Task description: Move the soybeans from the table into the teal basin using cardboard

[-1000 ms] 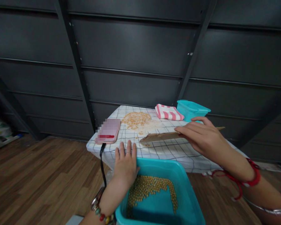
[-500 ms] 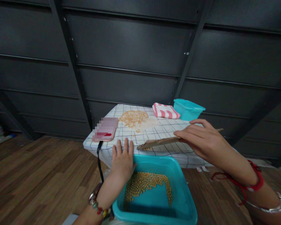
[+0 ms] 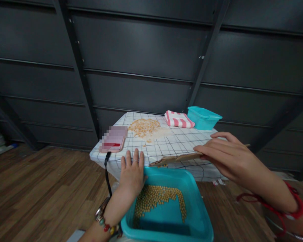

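My left hand (image 3: 132,171) lies flat with fingers stretched over the near table edge, against the far left rim of a teal tub (image 3: 199,201) that holds several yellow beans (image 3: 159,198). My right hand (image 3: 227,156) is closed on a brown cardboard strip (image 3: 176,158). The strip lies low along the table's near edge, just above the tub's far rim, with a few beans at its left end. A pile of beans (image 3: 143,126) lies farther back on the checked tablecloth (image 3: 176,141).
A pink phone (image 3: 113,139) with a black cord (image 3: 106,171) sits at the table's left edge. A red-and-white striped cloth (image 3: 179,119) and a small teal container (image 3: 203,117) stand at the back right. Dark metal panels rise behind; wooden floor surrounds the table.
My right hand has drawn the cardboard strip toward me, from mid-table to the near edge above the tub. My left hand has stayed in place.
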Demonstrator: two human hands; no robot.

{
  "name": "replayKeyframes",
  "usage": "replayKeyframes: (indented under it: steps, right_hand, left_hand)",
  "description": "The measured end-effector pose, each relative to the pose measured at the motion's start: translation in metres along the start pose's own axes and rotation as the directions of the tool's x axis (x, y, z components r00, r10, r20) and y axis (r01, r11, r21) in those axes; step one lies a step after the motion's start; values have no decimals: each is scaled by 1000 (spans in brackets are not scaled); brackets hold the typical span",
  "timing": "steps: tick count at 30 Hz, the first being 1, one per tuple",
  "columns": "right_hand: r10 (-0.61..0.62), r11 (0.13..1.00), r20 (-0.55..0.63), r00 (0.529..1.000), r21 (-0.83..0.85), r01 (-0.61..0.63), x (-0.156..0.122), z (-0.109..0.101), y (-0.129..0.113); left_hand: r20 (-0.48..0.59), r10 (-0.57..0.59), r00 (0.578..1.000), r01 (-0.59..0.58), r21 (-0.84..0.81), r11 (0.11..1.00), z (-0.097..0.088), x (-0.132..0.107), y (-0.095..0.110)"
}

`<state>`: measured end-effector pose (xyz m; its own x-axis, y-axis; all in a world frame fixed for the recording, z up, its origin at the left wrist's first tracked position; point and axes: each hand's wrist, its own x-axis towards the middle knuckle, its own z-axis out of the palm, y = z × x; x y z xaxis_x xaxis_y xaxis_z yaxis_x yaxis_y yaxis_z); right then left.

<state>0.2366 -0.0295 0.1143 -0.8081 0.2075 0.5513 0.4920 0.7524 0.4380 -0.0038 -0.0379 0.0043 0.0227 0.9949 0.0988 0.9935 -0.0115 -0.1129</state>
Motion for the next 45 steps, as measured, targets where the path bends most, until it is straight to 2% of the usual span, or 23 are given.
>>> replayKeyframes:
  steps: [6, 10, 14, 17, 21, 27, 31, 36, 41, 45]
  right_hand:
    - [7, 1000, -12, 1000, 26, -6, -5, -11, -1]
    - [37, 999, -27, 999, -21, -38, -1, -9, 3]
    - [64, 987, -55, 996, -143, -71, 10, 10, 10]
    - [53, 961, -32, 998, -268, -59, 22, 30, 15]
    - [50, 962, -18, 999, -270, -53, 32, 42, 19]
    - [45, 992, -40, 998, -120, -49, 15, 23, 10]
    - [9, 992, -8, 1000, -127, -10, -4, 14, 0]
    - [-35, 968, 1, 999, -249, 34, -6, 28, -4]
    - [-43, 939, 3, 999, -341, 41, 6, 52, 6]
    - [-17, 940, -9, 1000, -341, 13, 8, 49, 14]
  left_hand:
    - [-20, -7, 1000, 8, 12, 1000, 3, 1, 0]
    - [-27, -5, 1000, 6, 31, 1000, 4, 1, 0]
    - [13, -13, 1000, 13, 7, 1000, 1, 1, 0]
    - [20, -15, 1000, 15, -9, 1000, 0, 2, 0]
    - [4, -6, 1000, 6, -16, 1000, 1, 2, -2]
    - [-5, -3, 1000, 3, 3, 1000, 3, 2, -4]
    - [3, -5, 1000, 5, 15, 1000, 2, 1, -3]
    - [32, -11, 999, 11, 11, 1000, 1, 2, -2]
    - [31, -9, 999, 8, 13, 1000, 2, 2, -3]
    - [31, -9, 999, 9, 12, 1000, 1, 2, -4]
